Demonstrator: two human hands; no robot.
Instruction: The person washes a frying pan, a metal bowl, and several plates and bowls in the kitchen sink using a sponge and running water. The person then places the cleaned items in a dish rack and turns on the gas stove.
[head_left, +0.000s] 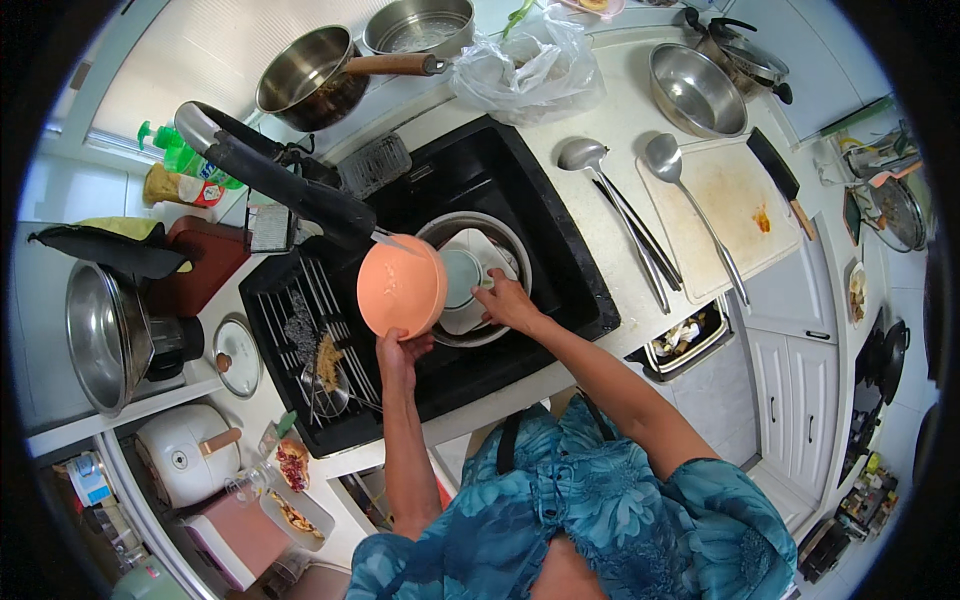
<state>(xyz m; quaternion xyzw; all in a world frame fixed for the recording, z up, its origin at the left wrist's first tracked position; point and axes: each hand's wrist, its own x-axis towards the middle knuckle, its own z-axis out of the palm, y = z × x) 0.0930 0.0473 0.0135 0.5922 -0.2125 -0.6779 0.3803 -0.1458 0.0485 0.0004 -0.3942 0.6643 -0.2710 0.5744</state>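
Note:
My left hand (405, 356) holds an orange bowl (402, 289) by its rim, under the end of the black faucet (277, 180); water seems to run from the spout. My right hand (506, 300) is over a metal basin (523, 259) in the black sink (547, 217), its fingers at the edge of a pale green cup or bowl (459, 277). White dishes (469, 244) lie beneath that piece in the basin. Whether the right fingers grip the pale green piece or only touch it, I cannot tell.
A drying rack (330, 337) with scrubbers spans the sink's left side. A ladle (583, 155), black chopsticks (637, 232) and a spatula (664, 157) lie to the right, the spatula on a cutting board (720, 202). Behind stand a saucepan (307, 75) and a plastic bag (532, 75).

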